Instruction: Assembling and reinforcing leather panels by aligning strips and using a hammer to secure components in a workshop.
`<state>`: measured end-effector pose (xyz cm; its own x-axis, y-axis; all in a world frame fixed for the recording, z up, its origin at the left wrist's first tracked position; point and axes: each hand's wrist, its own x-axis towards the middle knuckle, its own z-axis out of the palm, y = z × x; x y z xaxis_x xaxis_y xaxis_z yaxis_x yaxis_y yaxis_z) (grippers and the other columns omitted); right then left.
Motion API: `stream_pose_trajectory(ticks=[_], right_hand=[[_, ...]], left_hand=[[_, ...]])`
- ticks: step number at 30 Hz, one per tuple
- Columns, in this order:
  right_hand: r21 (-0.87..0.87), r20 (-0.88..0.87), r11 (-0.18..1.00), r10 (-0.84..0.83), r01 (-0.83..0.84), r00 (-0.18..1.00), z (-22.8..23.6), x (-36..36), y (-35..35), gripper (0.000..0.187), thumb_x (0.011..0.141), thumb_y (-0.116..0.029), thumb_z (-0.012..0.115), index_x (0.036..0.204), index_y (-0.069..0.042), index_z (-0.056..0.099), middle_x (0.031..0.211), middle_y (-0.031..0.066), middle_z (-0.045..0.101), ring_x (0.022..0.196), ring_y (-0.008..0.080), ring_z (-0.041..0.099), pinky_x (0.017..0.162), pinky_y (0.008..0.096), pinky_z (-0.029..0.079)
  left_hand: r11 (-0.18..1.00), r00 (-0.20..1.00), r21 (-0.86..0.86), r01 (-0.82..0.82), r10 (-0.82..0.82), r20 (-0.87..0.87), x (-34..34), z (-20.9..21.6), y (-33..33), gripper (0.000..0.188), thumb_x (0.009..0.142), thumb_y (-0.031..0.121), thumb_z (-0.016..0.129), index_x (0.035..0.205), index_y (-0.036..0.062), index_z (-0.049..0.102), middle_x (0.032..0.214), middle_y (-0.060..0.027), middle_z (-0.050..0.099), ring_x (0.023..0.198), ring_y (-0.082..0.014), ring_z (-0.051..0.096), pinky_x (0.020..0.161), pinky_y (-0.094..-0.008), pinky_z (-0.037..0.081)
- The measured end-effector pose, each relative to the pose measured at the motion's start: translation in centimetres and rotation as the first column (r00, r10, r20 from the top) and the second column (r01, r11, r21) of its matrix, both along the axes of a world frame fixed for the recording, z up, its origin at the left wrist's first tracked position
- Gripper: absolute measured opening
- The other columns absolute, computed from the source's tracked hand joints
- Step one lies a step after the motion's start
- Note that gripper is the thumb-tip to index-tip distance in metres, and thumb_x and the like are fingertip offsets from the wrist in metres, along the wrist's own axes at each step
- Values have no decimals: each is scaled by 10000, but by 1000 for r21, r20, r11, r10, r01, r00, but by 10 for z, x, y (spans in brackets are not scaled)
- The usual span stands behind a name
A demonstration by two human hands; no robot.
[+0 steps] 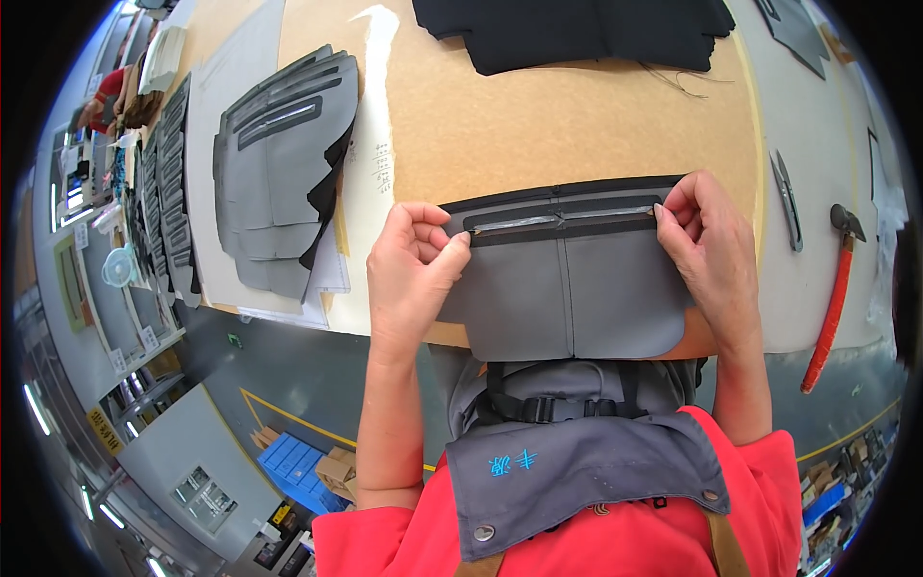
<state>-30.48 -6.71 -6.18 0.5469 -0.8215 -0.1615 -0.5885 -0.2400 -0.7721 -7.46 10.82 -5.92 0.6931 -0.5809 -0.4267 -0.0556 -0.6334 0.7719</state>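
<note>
A grey sheet-material panel (514, 303) with a black upper border lies at the table's near edge, partly overhanging it. A centre seam runs down it, and a long narrow slot with a shiny light strip (519, 226) crosses its upper part. My left hand (415, 264) is closed at the slot's left end, thumb and fingers pinching the panel there. At the slot's right end, my right hand (710, 252) pinches the panel in the same way. The panel's upper corners are partly covered by my fingers.
Similar grey panels (279, 192) lie stacked at left, with more rows (173, 192) beyond. A black fabric piece (586, 34) rests at the far side. On the right are a cutter knife (786, 200) and a red-handled hammer (835, 288). The brown board (538, 125) covers the table's middle.
</note>
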Motion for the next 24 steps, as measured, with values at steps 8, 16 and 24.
stream_pose_trajectory(ticks=[8, 16, 24], right_hand=[[30, -21, 1000, -1, 2, 1000, 4, -2, -1, 121, 903, -33, 700, 931, -17, 583, 800, 80, 601, 682, 179, 596, 647, 326, 502], [-377, -22, 859, 366, -347, 930, 13, 23, 10, 179, 891, -98, 764, 991, -38, 629, 994, 123, 651, 936, 325, 642, 810, 404, 519], [-339, -61, 757, 575, -558, 816, -4, 50, 8, 162, 884, -132, 764, 958, -59, 640, 932, 88, 618, 935, 300, 622, 851, 419, 485]], left_hand=[[1000, 993, 4, -8, 8, -116, 3, 3, -7, 230, 934, 104, 801, 1080, 52, 631, 808, 22, 631, 704, -53, 641, 591, -202, 532], [990, 986, 4, 141, -140, -92, 18, 0, -9, 177, 947, 131, 786, 1035, 48, 656, 776, 34, 621, 677, -47, 628, 572, -198, 513], [982, 981, -33, 185, -187, -49, 14, -3, -11, 131, 942, 139, 767, 1000, 39, 705, 756, 36, 618, 672, -58, 624, 584, -220, 502]])
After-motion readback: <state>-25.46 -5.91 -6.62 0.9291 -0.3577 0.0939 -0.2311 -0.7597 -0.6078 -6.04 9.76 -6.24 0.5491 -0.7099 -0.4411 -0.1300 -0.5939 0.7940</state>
